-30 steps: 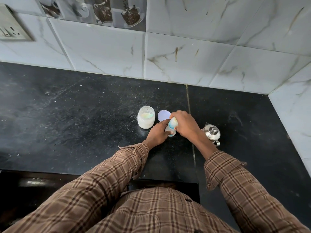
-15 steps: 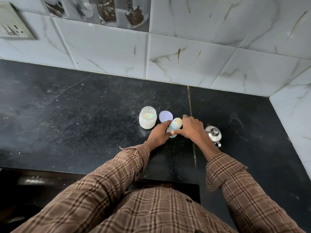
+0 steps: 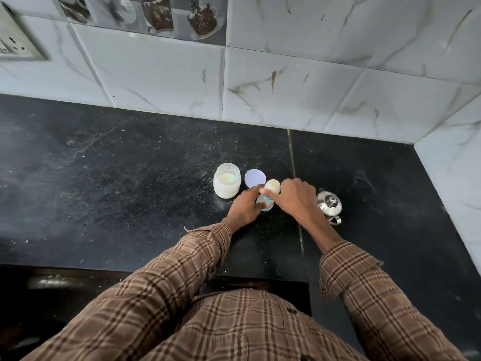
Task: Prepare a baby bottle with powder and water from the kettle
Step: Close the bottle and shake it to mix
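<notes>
A small baby bottle [image 3: 270, 191] with a pale cap and a blue ring stands on the black counter [image 3: 130, 183]. My left hand [image 3: 243, 207] grips its lower body from the left. My right hand [image 3: 295, 198] holds its upper part, around the blue ring, from the right. An open jar of white powder [image 3: 226, 181] stands just left of the bottle, with its round white lid [image 3: 255, 177] lying flat beside it. A small steel kettle [image 3: 329, 205] with a lid knob sits right of my right hand.
A marble-tiled wall [image 3: 260, 84] runs behind the counter and turns the corner at the right. A wall socket [image 3: 15, 43] is at the upper left. White powder specks are scattered on the counter. The counter's front edge lies near my body.
My right hand has slid from the top of the bottle down to its right side, uncovering the pale cap. The left hand stays on the bottle body. The camera view shifted slightly.
</notes>
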